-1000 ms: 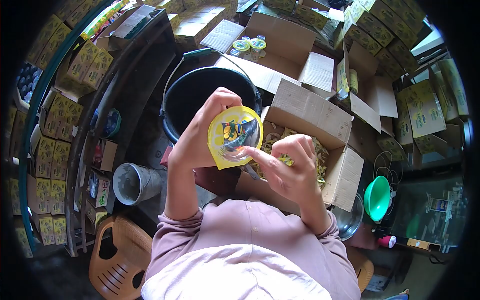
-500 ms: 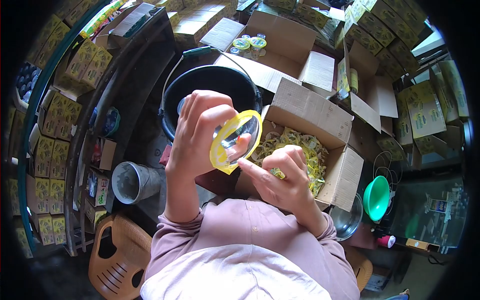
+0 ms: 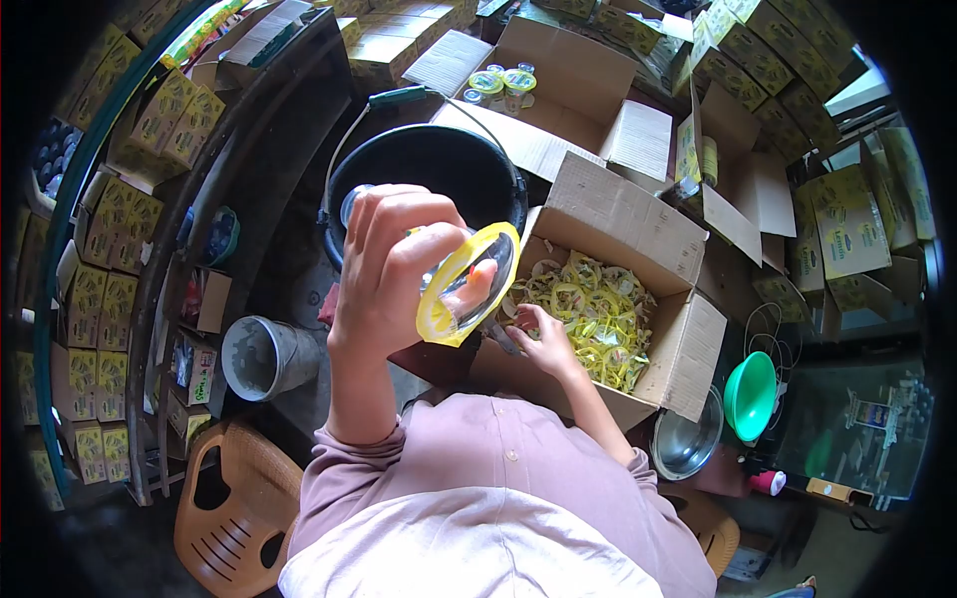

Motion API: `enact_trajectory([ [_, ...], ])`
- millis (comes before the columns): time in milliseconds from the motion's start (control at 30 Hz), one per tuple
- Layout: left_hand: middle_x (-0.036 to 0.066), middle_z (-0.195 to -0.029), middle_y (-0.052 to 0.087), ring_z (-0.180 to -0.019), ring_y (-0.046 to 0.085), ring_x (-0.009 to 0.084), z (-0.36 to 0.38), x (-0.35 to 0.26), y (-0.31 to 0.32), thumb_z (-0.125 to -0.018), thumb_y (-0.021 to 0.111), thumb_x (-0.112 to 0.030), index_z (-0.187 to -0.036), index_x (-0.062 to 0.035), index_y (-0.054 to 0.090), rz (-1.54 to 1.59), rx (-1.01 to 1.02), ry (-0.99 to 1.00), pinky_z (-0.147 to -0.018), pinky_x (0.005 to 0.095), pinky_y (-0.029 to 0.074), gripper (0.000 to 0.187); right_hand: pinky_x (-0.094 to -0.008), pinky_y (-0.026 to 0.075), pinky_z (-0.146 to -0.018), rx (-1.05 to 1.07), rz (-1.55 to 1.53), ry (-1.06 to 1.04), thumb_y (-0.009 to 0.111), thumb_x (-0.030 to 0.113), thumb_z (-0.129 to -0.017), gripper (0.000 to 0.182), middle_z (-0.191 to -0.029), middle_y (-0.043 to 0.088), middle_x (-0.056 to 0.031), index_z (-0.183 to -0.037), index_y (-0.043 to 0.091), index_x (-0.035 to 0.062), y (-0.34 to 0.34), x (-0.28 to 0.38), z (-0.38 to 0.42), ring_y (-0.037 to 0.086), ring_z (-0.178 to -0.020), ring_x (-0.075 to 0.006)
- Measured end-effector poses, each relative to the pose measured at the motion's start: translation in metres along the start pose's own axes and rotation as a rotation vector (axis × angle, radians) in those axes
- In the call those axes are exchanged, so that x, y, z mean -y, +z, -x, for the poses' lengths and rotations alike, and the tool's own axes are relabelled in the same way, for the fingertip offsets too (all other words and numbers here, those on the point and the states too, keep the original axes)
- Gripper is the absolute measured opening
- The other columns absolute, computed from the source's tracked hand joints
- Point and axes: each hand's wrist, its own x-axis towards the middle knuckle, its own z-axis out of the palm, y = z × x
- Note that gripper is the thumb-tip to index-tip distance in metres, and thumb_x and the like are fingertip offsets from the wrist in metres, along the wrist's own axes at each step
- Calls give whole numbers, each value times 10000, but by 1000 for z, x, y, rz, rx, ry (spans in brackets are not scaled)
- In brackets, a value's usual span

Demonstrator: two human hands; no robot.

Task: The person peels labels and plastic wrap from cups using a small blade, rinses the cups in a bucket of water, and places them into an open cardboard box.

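Note:
My left hand (image 3: pixel 394 264), raised in front of the bucket, is closed around a clear plastic cup with a yellow rim (image 3: pixel 505 257). The cup is tilted, and a finger shows through its clear part. A pale bluish round piece (image 3: pixel 352 202) pokes out behind the knuckles. Lower down, my right hand (image 3: pixel 546 344) is at the near left edge of a cardboard box (image 3: pixel 688 349) of yellow rings and strips (image 3: pixel 603 309). Its fingers are curled at a greyish, see-through thing (image 3: pixel 501 337) that I cannot make out.
Behind my left hand stands a black bucket (image 3: pixel 429 149). A grey bucket (image 3: pixel 261 359) is at the left. Several lidded cups (image 3: pixel 503 82) sit by an open carton (image 3: pixel 568 70). A green bowl (image 3: pixel 750 397) and a metal bowl (image 3: pixel 688 439) are at the right.
My right hand has dropped from beside the cup to the box's near edge, its pointing finger now curled. My left hand still holds the cup, nearly in place.

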Motion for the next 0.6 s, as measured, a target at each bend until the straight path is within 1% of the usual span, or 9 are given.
enact_trajectory([
  [33,48,-891,520,-798,504,208,0,1,0,-625,761,-138,-989,-134,437,4,-9,8,-711,352,373,487,-337,473,-773,17,-50,26,676,235,-741,458,-938,622,-158,-1090,514,-14,3,0,-1,609,-875,-236],
  [167,46,-894,545,-795,507,201,-3,3,0,-616,769,-134,-980,-136,438,2,-35,52,-716,349,375,492,-319,487,-724,11,-112,26,677,184,-726,430,-837,650,-127,-1078,525,-12,10,4,-5,631,-770,-204],
  [267,69,-884,539,-786,498,170,-3,6,-2,-547,817,-151,-990,-158,383,-72,-8,87,-690,298,423,621,-299,489,-680,37,-148,37,668,146,-723,404,-787,654,-115,-1067,532,-17,12,6,-6,633,-715,-173],
  [367,77,-884,555,-791,505,169,-3,8,0,-537,822,-155,-995,-155,378,-11,-44,48,-692,292,425,638,-283,486,-639,56,-191,72,658,123,-722,387,-758,655,-106,-1060,535,-20,15,4,-7,630,-677,-153],
  [433,85,-885,565,-794,512,169,-4,9,-1,-530,827,-158,-999,-151,379,33,-28,23,-707,285,430,649,-278,482,-621,65,-233,89,655,117,-721,382,-748,655,-102,-1057,537,-21,18,1,-8,627,-665,-143],
  [467,89,-885,571,-795,515,169,-4,10,-1,-527,829,-159,-1001,-149,380,55,-19,11,-714,282,432,654,-274,480,-618,66,-228,91,655,117,-721,383,-747,654,-101,-1058,537,-21,19,0,-9,624,-661,-140],
  [567,96,-898,572,-800,524,167,-2,11,3,-521,833,-154,-1002,-136,387,168,-85,-58,-730,274,445,656,-267,477,-609,80,-232,116,654,116,-723,381,-743,652,-94,-1060,538,-20,18,3,-9,616,-654,-130],
  [600,103,-901,568,-825,534,174,-1,13,2,-508,839,-148,-1010,-123,386,193,-67,-64,-748,265,460,677,-266,477,-606,91,-245,134,652,116,-726,378,-741,651,-90,-1061,539,-19,18,3,-9,613,-652,-126],
])
